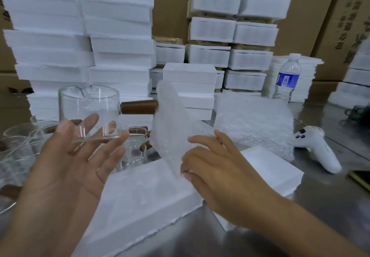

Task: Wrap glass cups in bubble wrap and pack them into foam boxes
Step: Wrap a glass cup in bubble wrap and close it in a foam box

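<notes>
A clear glass cup (88, 112) with a brown wooden side handle (139, 107) stands upright on the straight fingers of my left hand (76, 166), palm up, above the table's left side. My right hand (218, 174) pinches the lower edge of a bubble wrap sheet (170, 120) between thumb and fingers. The sheet stands upright just right of the cup's handle. Below both hands lies a white foam box (144, 192) on the metal table.
More glass cups (20, 142) with wooden handles crowd the left of the table. A pile of bubble wrap sheets (254, 124) lies right of centre. Beyond it are a white controller (318, 148) and a water bottle (288, 76). Tall foam box stacks (80, 36) line the back.
</notes>
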